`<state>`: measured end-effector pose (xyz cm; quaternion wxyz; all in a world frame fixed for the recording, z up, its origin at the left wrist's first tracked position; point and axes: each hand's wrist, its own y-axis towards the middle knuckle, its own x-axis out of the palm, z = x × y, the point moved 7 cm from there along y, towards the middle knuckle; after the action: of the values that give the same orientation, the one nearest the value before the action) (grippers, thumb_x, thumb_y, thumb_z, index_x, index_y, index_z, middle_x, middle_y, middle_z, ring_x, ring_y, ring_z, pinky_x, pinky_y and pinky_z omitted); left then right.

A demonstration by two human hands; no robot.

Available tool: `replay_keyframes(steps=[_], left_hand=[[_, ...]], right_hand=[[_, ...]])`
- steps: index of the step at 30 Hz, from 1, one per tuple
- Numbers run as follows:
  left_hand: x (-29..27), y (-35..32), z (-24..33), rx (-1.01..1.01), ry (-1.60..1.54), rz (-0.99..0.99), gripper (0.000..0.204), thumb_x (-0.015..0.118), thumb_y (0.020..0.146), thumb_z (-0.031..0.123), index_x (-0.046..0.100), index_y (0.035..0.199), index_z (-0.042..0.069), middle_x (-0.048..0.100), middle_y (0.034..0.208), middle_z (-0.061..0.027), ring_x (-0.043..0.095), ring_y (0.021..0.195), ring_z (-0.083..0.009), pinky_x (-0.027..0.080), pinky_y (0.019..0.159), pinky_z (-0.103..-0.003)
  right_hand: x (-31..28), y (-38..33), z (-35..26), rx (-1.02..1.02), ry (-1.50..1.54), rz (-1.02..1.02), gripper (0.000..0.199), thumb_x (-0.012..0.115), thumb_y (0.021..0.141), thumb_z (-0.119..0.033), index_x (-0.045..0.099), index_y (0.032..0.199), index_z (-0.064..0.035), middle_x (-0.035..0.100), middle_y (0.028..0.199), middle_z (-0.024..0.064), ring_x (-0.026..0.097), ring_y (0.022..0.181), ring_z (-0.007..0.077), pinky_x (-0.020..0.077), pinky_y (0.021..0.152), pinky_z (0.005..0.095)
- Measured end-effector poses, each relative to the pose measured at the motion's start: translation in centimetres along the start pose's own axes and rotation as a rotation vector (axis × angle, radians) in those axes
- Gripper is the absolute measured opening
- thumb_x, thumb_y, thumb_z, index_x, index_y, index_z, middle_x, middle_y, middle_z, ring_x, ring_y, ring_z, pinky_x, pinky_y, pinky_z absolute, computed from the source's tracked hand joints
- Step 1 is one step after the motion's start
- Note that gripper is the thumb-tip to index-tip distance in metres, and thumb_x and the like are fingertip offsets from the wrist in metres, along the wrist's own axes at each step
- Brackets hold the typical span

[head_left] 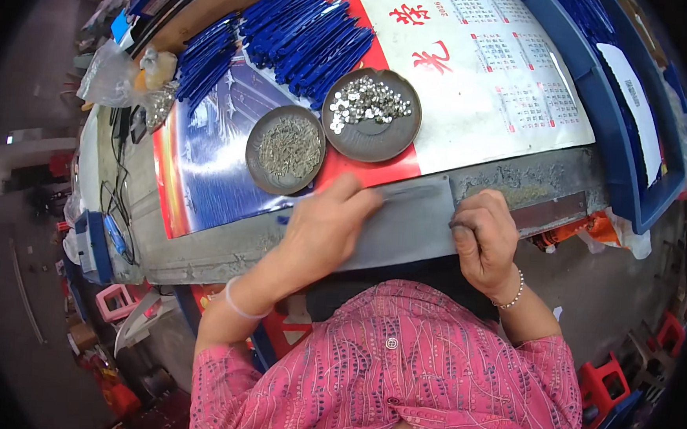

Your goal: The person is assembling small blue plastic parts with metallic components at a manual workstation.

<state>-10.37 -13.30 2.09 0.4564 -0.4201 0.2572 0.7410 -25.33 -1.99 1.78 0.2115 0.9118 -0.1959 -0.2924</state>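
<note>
My left hand (323, 227) is closed and slightly blurred over the near edge of the table. A thin blue end (282, 220) sticks out beside it, and a dark smeared streak runs from its fingertips, so it seems to grip a slim blue piece. My right hand (485, 237) is curled, thumb against darkened fingers; whatever it may hold is hidden. Between both hands lies a smooth grey plate (397, 233). Just beyond are a round dish of small silvery pins (288, 150) and a larger dish of shiny round metal bits (372, 110).
Piles of slim blue pieces (307, 43) lie at the back left, near clear plastic bags (116, 75). A calendar poster (477, 89) covers much of the table. A blue bin (626, 153) borders the right side. Red stools (604, 388) stand on the floor.
</note>
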Motion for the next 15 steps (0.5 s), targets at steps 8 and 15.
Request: replay_keyframes(steps=[8, 15], left_hand=[[1.1, 2.4, 2.4, 0.123, 0.006, -0.050, 0.019, 0.053, 0.074, 0.002, 0.053, 0.092, 0.005, 0.050, 0.085, -0.0144, 0.057, 0.075, -0.0357, 0.046, 0.058, -0.045], [-0.2, -3.0, 0.0, 0.085, -0.230, 0.255, 0.017, 0.058, 0.083, 0.001, 0.058, 0.099, 0.003, 0.056, 0.090, -0.0097, 0.057, 0.071, -0.0269, 0.046, 0.058, -0.035]], right_hand=[[0.1, 0.0, -0.8, 0.000, -0.024, -0.027, 0.011, 0.055, 0.087, -0.007, 0.052, 0.078, -0.0003, 0.053, 0.074, 0.0116, 0.051, 0.069, 0.0276, 0.0420, 0.064, 0.0347], [1.5, 0.0, -2.4, 0.117, 0.177, -0.071, 0.008, 0.055, 0.086, -0.005, 0.051, 0.083, 0.0011, 0.053, 0.077, 0.0108, 0.051, 0.069, 0.0211, 0.0416, 0.063, 0.0289]])
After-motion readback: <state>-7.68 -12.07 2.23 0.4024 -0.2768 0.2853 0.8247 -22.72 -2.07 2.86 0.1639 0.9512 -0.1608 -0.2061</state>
